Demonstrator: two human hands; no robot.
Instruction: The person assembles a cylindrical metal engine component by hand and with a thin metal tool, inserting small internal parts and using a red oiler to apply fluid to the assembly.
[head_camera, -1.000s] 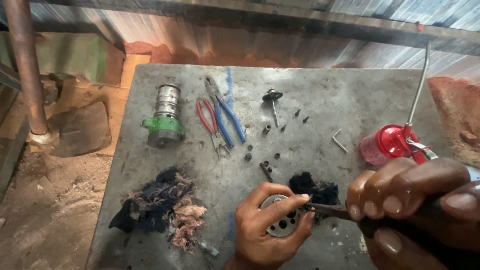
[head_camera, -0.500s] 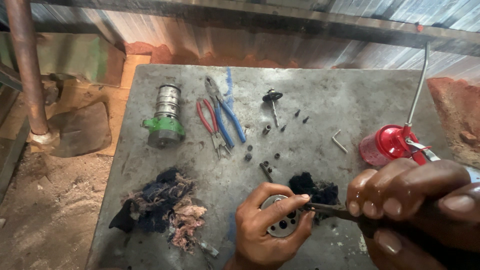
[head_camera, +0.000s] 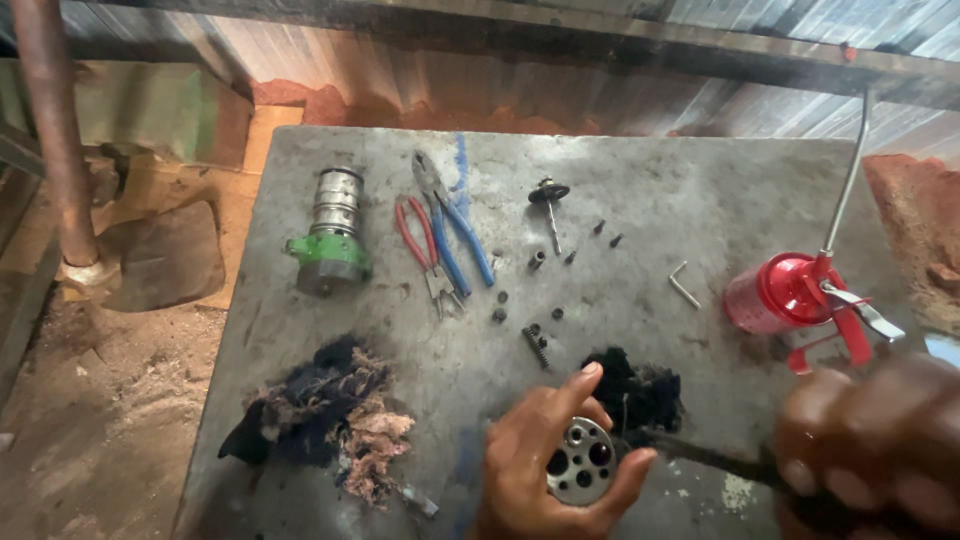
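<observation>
My left hand (head_camera: 545, 462) grips a round metal disc with several holes (head_camera: 581, 460) at the table's near edge. Blurred at the lower right, my right hand (head_camera: 880, 450) is closed on the handle of a dark thin tool (head_camera: 700, 452). The tool's tip reaches the disc. A black rag (head_camera: 640, 395) lies just behind the disc.
On the grey metal table (head_camera: 640, 200) lie a green and silver cylinder part (head_camera: 330, 235), red pliers (head_camera: 420, 245), blue pliers (head_camera: 455, 230), a valve stem (head_camera: 550, 205), small screws and a spring (head_camera: 537, 345), a hex key (head_camera: 684, 285), a red oil can (head_camera: 790, 290) and a wad of rags (head_camera: 330, 415).
My right hand has shifted slightly and now looks blurred. My left hand still holds the disc in the same place.
</observation>
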